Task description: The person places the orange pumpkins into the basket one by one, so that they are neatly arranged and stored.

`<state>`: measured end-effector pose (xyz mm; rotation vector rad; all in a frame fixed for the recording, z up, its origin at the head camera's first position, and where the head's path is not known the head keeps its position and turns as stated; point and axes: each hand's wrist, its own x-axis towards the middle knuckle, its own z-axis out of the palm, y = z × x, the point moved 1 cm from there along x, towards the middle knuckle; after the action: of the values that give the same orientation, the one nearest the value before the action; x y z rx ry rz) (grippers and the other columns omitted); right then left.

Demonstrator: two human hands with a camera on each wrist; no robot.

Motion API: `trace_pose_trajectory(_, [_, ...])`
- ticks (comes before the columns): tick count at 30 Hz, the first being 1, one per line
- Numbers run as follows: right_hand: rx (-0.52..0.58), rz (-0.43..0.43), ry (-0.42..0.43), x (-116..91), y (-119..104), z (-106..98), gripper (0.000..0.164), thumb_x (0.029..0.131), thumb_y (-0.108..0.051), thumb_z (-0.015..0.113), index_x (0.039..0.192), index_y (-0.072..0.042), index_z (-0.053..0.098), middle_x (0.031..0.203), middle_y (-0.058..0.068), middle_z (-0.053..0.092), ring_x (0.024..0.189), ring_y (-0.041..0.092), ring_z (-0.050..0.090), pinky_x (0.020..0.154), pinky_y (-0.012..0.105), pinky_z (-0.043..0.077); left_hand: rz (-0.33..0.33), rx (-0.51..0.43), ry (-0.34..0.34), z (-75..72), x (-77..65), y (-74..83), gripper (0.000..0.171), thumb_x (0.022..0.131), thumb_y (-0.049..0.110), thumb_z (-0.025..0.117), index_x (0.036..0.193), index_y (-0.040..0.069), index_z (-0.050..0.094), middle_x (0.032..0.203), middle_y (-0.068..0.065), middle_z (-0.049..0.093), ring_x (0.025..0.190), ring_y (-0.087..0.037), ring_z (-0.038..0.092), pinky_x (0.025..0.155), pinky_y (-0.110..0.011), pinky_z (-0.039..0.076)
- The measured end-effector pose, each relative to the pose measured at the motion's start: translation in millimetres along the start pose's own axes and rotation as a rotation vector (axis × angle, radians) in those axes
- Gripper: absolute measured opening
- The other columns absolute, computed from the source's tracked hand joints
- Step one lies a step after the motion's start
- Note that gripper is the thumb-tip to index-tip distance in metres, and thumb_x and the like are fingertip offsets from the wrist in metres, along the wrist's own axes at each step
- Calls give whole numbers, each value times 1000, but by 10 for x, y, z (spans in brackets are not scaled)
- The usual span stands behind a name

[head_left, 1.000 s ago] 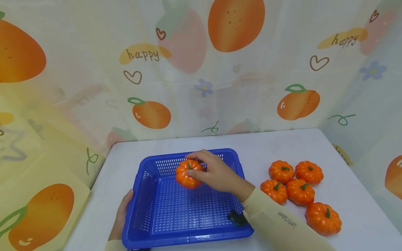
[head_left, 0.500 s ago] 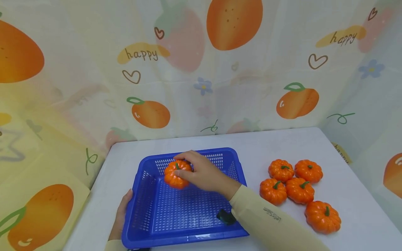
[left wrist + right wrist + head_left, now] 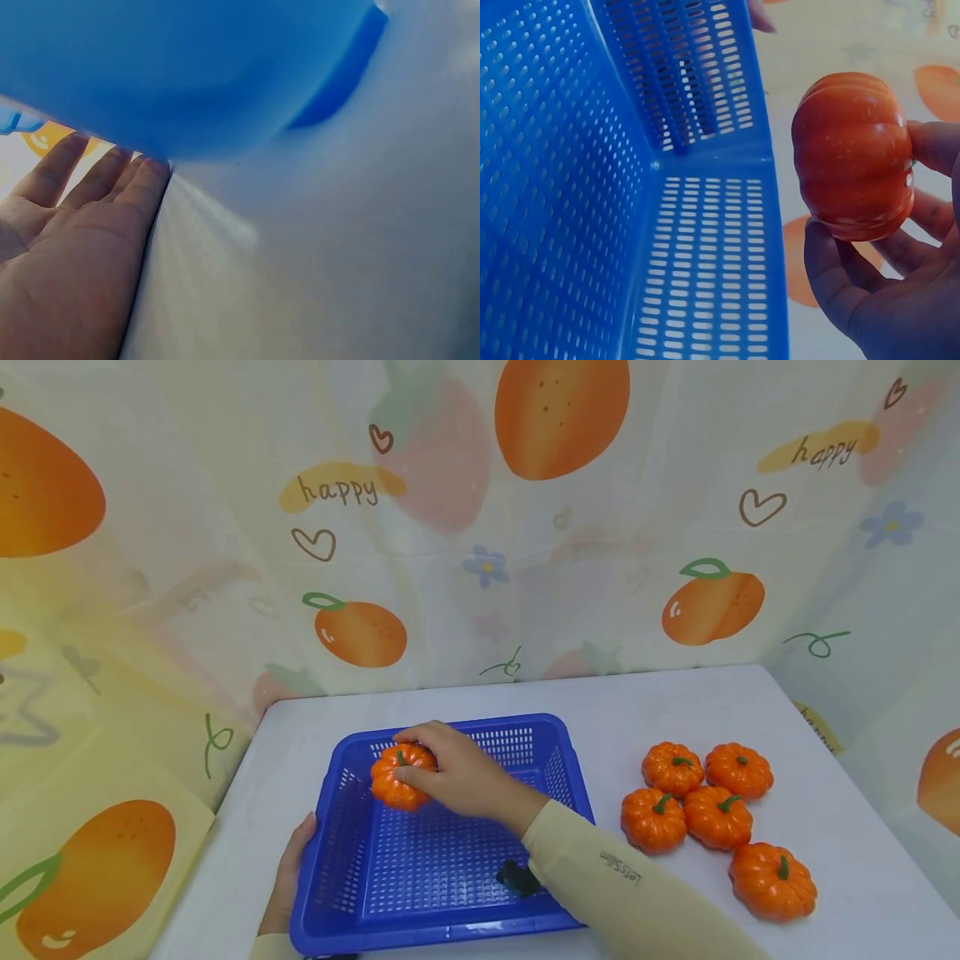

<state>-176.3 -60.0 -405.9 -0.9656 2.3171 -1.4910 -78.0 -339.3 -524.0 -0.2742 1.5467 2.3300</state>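
My right hand (image 3: 457, 772) grips a small orange pumpkin (image 3: 400, 779) with a green stem, thumb on the near side and fingers round the far side. In the head view the pumpkin is over the far left part of a blue plastic basket (image 3: 442, 933). The right wrist view shows the pumpkin (image 3: 853, 154) beside the basket's slotted wall (image 3: 705, 259), above the rim. My left hand (image 3: 288, 872) touches the basket's outer left side. In the left wrist view its fingers (image 3: 97, 180) are nearly straight against the basket (image 3: 187, 82).
Several more orange pumpkins (image 3: 717, 817) sit grouped on the white table (image 3: 637, 702), right of the basket. One pumpkin (image 3: 773, 882) lies nearer the front. A fruit-printed curtain (image 3: 585, 543) hangs behind the table. A dark item (image 3: 517, 878) shows by the right sleeve.
My right hand has carried the pumpkin leftward over the basket, from near its middle to its far left part. My left hand and the basket stay in place.
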Motion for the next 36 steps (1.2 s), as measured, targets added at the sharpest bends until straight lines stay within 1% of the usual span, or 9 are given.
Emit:
trace_pose_trajectory(3, [-6, 13, -5, 50, 1, 50, 45, 109, -28, 70, 149, -11, 62, 141, 3, 62, 117, 15, 60, 93, 24, 55, 30, 16, -60, -16, 7, -1, 54, 111, 63, 26, 141, 44, 67, 138, -7, 66, 120, -25, 65, 101, -50, 54])
trace_pose_trajectory(4, [-8, 19, -9, 66, 2, 68, 45, 109, -28, 69, 150, -10, 62, 142, 3, 61, 118, 15, 60, 93, 24, 55, 22, 19, -63, -20, 4, -2, 54, 111, 64, 26, 141, 46, 67, 139, -7, 65, 122, -25, 64, 102, -51, 54])
trace_pose_trajectory(9, [-24, 42, -28, 140, 65, 158, 47, 110, -28, 68, 152, -9, 59, 144, 4, 61, 119, 15, 60, 94, 23, 54, 4, 19, -30, -8, 3, -7, 54, 110, 66, 27, 139, 47, 68, 140, -8, 64, 124, -28, 63, 103, -53, 52])
trace_pose_trajectory(11, [-25, 49, -31, 157, 111, 184, 46, 110, -27, 68, 152, -9, 59, 144, 4, 61, 119, 15, 60, 94, 23, 54, 5, 11, -44, -4, 5, -8, 54, 110, 66, 27, 139, 47, 68, 140, -7, 65, 124, -27, 63, 103, -52, 53])
trace_pose_trajectory(16, [-50, 73, -33, 172, 222, 225, 45, 110, -25, 70, 151, -9, 61, 143, 4, 62, 121, 17, 60, 96, 25, 54, 1, -30, -144, -20, 12, -8, 56, 111, 62, 25, 140, 44, 70, 136, -5, 67, 120, -23, 65, 101, -48, 55])
trace_pose_trajectory(19, [-103, 85, -55, 182, 284, 259, 44, 109, -25, 70, 150, -10, 62, 142, 3, 63, 121, 17, 60, 100, 28, 53, 4, -33, -169, -28, 14, -1, 57, 111, 61, 24, 141, 45, 70, 135, -5, 67, 120, -22, 66, 101, -48, 55])
trace_pose_trajectory(24, [-149, 93, -90, 207, 376, 326, 41, 107, -22, 72, 146, -9, 65, 138, 2, 64, 121, 16, 60, 103, 30, 52, 21, -3, -168, -31, 18, 6, 59, 111, 62, 21, 143, 48, 68, 138, -3, 66, 123, -22, 64, 104, -48, 52])
trace_pose_trajectory(29, [-162, 111, -112, 219, 435, 374, 42, 106, -22, 75, 145, -8, 66, 134, 3, 63, 117, 15, 59, 100, 28, 52, 55, 44, -146, -27, 14, 4, 58, 110, 61, 19, 145, 52, 65, 141, -3, 64, 126, -22, 62, 105, -49, 52])
trace_pose_trajectory(36, [-187, 146, -130, 208, 445, 391, 47, 105, -24, 76, 149, -10, 65, 130, 3, 61, 113, 15, 59, 97, 29, 54, 48, 40, -116, -16, 17, -3, 58, 110, 63, 21, 145, 49, 66, 141, -6, 64, 126, -24, 63, 107, -52, 51])
